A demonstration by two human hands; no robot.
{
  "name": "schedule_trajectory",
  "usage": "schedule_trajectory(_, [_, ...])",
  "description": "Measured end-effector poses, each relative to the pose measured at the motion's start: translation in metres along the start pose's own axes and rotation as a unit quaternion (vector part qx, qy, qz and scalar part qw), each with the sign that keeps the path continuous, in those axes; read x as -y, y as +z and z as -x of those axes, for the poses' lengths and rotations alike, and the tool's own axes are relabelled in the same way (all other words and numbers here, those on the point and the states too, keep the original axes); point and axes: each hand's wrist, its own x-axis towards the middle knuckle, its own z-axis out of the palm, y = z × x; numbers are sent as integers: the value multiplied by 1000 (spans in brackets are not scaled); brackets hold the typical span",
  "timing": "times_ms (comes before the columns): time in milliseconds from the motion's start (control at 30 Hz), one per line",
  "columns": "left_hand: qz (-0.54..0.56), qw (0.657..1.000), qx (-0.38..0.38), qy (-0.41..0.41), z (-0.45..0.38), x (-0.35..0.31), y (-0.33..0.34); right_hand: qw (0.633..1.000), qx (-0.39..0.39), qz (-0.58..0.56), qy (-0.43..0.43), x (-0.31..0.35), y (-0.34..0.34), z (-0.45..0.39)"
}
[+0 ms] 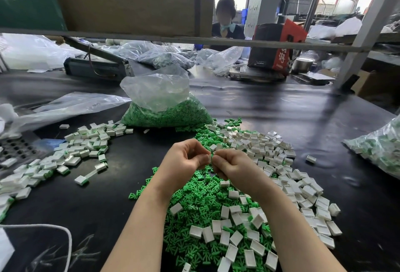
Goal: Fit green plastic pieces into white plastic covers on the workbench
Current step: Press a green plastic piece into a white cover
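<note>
Black sheeting is covering the surface (pixel 281 107), which is carrying everything, and a person (pixel 225 21) is sitting at its far side. Sitting near the middle, a clear plastic bag (pixel 160 101) is bulging with green pieces, and a second bag (pixel 381 148) of white and green parts is lying at the right edge. Spreading just below the hands is a loose heap of green pieces (pixel 194 196), with white covers (pixel 303 189) scattered over it and piling up to its right. Lying well to the left is a heap of finished covers (pixel 65 159) showing green at their edges. Above the green heap, the left hand (pixel 184 161) and right hand (pixel 229 168) are meeting fingertip to fingertip, each grip closing with curled fingers on one small white cover (pixel 210 157) pinched between them; whether a green piece is sitting inside it is too small to tell.
</note>
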Motion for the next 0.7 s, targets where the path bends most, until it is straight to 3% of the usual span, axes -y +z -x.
schedule_trajectory(267, [-71,997,22,25,-2,1,-2,998,22,53,-5,-1,-4,2])
schedule_trajectory(700, [-66,997,12,43,-2,2,-2,999,10,34,-20,-1,-3,3])
